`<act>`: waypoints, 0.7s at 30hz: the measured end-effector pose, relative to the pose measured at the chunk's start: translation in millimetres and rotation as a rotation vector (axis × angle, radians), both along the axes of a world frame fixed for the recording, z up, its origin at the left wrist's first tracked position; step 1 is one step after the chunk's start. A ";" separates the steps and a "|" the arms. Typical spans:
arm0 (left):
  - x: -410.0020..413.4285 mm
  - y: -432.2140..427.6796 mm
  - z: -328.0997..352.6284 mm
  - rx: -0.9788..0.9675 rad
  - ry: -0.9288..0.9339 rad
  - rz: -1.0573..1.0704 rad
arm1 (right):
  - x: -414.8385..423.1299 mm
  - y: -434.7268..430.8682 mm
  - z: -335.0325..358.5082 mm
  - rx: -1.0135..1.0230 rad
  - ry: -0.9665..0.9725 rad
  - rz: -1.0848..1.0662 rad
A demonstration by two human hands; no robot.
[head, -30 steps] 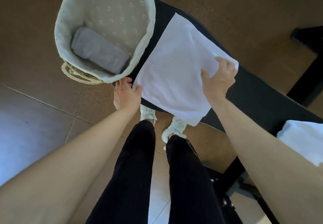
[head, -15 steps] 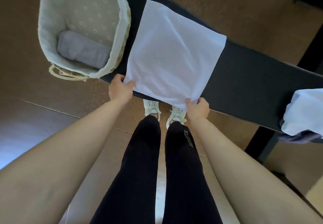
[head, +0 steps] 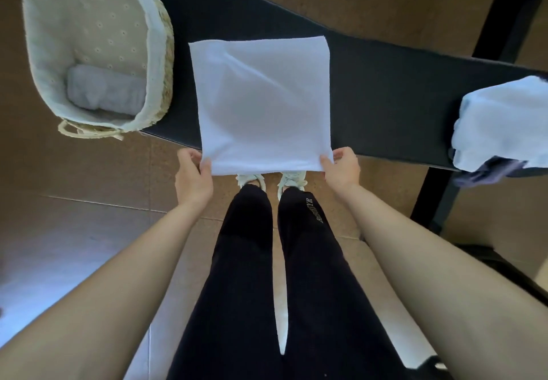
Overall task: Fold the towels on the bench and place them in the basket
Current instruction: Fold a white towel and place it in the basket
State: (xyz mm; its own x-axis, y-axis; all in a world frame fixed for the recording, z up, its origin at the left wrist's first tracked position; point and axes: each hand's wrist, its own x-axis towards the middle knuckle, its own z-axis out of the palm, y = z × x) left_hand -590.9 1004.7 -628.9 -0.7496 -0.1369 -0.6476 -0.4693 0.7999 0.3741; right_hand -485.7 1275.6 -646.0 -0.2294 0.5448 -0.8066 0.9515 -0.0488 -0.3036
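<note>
A white towel (head: pixel 262 103) lies spread flat and square on the black bench (head: pixel 385 95), its near edge hanging slightly over the bench's front. My left hand (head: pixel 192 176) pinches the towel's near left corner. Its near right corner is pinched by my right hand (head: pixel 341 169). The lined wicker basket (head: pixel 154 38) stands at the bench's left end, just left of the towel, and holds one folded grey towel (head: pixel 105 92). A loose heap of white towels (head: pixel 501 121) sits at the bench's right end.
A dark cloth (head: pixel 489 170) hangs from under the heap at the right. The bench's black leg (head: pixel 439 201) stands to my right on the brown tiled floor. My legs and white shoes are right below the towel's near edge.
The towel has been laid out flat and squared on the bench. My right hand has moved from the far right corner to the near right corner; my left hand kept its corner.
</note>
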 end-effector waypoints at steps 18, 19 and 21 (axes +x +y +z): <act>-60.1 14.4 19.2 0.460 -0.314 0.560 | -44.6 70.2 47.2 -0.502 0.331 -0.404; -70.2 19.3 17.8 0.485 -0.328 0.616 | -53.8 72.2 46.2 -0.522 0.354 -0.379; -88.6 27.9 11.0 0.512 -0.356 0.733 | -72.8 74.5 44.8 -0.534 0.386 -0.300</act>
